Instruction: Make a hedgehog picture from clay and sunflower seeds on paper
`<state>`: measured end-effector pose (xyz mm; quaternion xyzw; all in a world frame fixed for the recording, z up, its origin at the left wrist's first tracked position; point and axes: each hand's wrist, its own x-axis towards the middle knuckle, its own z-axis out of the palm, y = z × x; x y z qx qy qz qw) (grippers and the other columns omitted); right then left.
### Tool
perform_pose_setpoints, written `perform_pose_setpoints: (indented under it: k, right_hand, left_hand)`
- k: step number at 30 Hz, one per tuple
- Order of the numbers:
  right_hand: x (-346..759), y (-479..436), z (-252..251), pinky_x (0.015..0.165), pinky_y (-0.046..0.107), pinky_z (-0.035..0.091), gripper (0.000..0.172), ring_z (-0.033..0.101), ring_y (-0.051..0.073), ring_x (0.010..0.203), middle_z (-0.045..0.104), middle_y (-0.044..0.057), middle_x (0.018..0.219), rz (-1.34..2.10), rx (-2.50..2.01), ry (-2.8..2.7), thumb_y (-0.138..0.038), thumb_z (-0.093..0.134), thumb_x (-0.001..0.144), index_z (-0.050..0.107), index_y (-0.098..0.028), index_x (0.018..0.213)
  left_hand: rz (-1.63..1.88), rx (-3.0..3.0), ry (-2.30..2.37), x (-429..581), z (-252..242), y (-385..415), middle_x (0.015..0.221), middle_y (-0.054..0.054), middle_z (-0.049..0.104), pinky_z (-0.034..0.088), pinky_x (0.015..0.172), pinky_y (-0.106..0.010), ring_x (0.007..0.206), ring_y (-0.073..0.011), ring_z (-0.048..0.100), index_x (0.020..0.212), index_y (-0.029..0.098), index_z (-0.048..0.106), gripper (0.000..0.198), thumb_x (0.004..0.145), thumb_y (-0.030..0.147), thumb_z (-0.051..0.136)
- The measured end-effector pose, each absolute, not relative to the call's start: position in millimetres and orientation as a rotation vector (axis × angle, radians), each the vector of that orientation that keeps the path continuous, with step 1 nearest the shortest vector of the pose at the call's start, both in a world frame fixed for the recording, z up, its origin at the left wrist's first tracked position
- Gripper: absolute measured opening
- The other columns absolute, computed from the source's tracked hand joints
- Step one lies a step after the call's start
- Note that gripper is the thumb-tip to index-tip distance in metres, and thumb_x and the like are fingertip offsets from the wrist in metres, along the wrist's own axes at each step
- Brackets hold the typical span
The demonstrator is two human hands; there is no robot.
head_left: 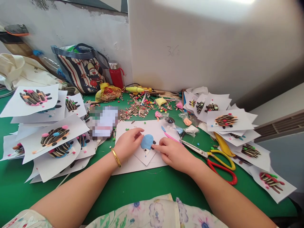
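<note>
Open left hand (129, 145) rests at nine o'clock beside the rounded blue clay shape (146, 142); open right hand (173, 155) touches its four o'clock edge, gripping nothing.

Green-topped work table (133, 190), scattered sunflower seeds (135, 110), paper hedgehog crafts (228, 120), scissors (193, 148)

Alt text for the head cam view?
A person's left hand and right hand rest on either side of a blue clay shape on white paper. Around them on the green table lie sheets of seed-and-clay hedgehog pictures, loose sunflower seeds, and scissors with yellow and red handles.
</note>
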<state>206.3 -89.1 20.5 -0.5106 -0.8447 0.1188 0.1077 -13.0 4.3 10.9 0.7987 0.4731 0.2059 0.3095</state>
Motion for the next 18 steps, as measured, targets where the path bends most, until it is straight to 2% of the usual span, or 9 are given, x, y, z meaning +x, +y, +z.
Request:
perform_pose_setpoints:
  k: [7, 12, 15, 18]
  right_hand:
    - [204.6, -91.1, 19.7, 0.075, 0.03, 0.042, 0.042, 0.052, 0.018, 0.086, 0.056, 0.007, 0.098, 0.321, -1.475, -2.537, -0.014, 0.053, 0.088, 0.066, -0.032, 0.124]
    - [213.5, -85.8, 22.7, 0.08, 0.029, 0.045, 0.041, 0.057, 0.018, 0.091, 0.06, 0.007, 0.104, 0.303, -1.53, -2.363, -0.013, 0.053, 0.087, 0.064, -0.024, 0.125]
    - [230.1, -78.1, 22.7, 0.083, 0.033, 0.044, 0.022, 0.057, 0.023, 0.096, 0.063, 0.01, 0.1, 0.04, -1.784, -2.171, -0.019, 0.053, 0.091, 0.068, -0.018, 0.106]
    - [243.9, -71.4, 19.6, 0.075, 0.034, 0.04, 0.015, 0.057, 0.025, 0.089, 0.062, 0.009, 0.089, -0.082, -2.009, -2.19, -0.03, 0.058, 0.091, 0.067, -0.018, 0.091]
  left_hand:
    - [0.55, 2.103, 1.243, -13.2, 10.5, 4.3, 0.098, -0.004, 0.072, 0.051, 0.081, -0.033, 0.09, -0.0202, 0.066, 0.115, 0.021, 0.064, 0.031, 0.09, 0.032, 0.048]
    - [0.543, 2.105, 1.227, -13.5, 8.9, 4.2, 0.097, -0.004, 0.071, 0.051, 0.081, -0.033, 0.09, -0.0203, 0.065, 0.115, 0.021, 0.063, 0.031, 0.09, 0.032, 0.048]
    - [0.526, 2.118, 1.22, -13.8, 6.3, 3.6, 0.097, -0.004, 0.07, 0.051, 0.08, -0.033, 0.089, -0.0203, 0.064, 0.116, 0.021, 0.063, 0.031, 0.09, 0.034, 0.05]
    - [0.519, 2.171, 1.174, -13.6, 5.5, 2.1, 0.099, -0.005, 0.068, 0.051, 0.08, -0.034, 0.088, -0.02, 0.063, 0.12, 0.022, 0.061, 0.037, 0.085, 0.035, 0.059]
